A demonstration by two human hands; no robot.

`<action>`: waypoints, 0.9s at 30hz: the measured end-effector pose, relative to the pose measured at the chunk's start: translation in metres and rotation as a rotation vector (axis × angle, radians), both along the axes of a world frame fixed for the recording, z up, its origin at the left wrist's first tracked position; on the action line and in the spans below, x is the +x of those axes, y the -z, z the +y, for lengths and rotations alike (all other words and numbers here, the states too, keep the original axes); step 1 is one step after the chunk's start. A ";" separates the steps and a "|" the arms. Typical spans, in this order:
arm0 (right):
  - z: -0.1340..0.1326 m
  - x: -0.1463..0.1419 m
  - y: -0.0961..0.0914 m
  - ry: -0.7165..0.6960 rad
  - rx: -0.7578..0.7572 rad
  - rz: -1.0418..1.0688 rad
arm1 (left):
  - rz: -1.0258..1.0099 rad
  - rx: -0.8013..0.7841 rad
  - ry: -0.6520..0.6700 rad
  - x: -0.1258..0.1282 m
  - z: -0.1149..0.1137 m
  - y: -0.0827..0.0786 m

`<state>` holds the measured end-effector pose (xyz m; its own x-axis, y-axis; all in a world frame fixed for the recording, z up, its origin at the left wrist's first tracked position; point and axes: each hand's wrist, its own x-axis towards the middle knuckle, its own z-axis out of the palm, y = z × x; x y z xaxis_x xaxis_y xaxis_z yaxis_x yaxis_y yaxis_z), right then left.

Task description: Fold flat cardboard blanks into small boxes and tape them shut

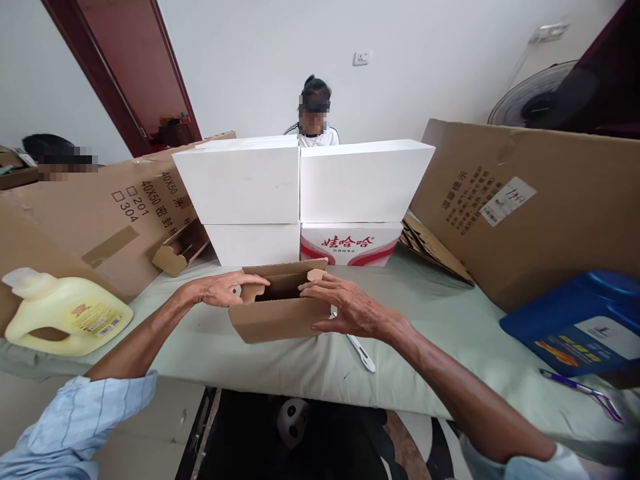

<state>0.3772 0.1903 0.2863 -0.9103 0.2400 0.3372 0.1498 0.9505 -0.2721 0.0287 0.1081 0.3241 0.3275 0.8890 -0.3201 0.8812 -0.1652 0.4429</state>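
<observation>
A small brown cardboard box stands on the pale green table, its top flaps partly up. My left hand grips the box's left end, fingers curled over the flap. My right hand holds the right end, thumb against the side and fingers over the top edge. Both hands are closed on the box.
Stacked white boxes and a red-printed carton stand behind, with a person seated beyond. Large cardboard sheets lean left and right. A yellow jug lies left, a blue container right. A white pen, purple scissors and another small box lie nearby.
</observation>
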 end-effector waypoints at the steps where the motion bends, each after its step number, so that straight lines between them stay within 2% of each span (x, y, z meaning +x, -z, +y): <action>1: 0.000 -0.002 -0.006 -0.033 0.029 -0.061 | 0.030 -0.005 0.028 0.002 -0.003 -0.002; 4: 0.000 -0.007 -0.019 -0.087 0.148 -0.179 | 0.066 0.045 0.072 0.006 -0.009 -0.004; 7: 0.000 -0.001 -0.015 -0.075 0.206 -0.095 | -0.018 0.130 0.052 0.003 -0.017 -0.002; 9: 0.001 0.007 -0.003 -0.041 0.174 0.045 | -0.125 0.157 0.030 -0.001 -0.024 0.000; 12: -0.001 0.019 0.025 0.080 0.082 0.293 | -0.268 0.153 0.023 -0.004 -0.035 0.002; 16: -0.015 0.019 0.062 0.271 0.005 0.566 | -0.313 0.221 -0.021 -0.002 -0.051 0.008; 19: -0.025 0.012 0.076 0.325 -0.024 0.657 | -0.316 0.289 -0.082 0.000 -0.061 0.020; 22: -0.031 0.008 0.079 0.332 -0.035 0.689 | -0.385 0.362 -0.188 -0.002 -0.067 0.037; 27: -0.037 0.007 0.078 0.380 -0.065 0.735 | -0.613 0.650 -0.407 -0.003 -0.064 0.069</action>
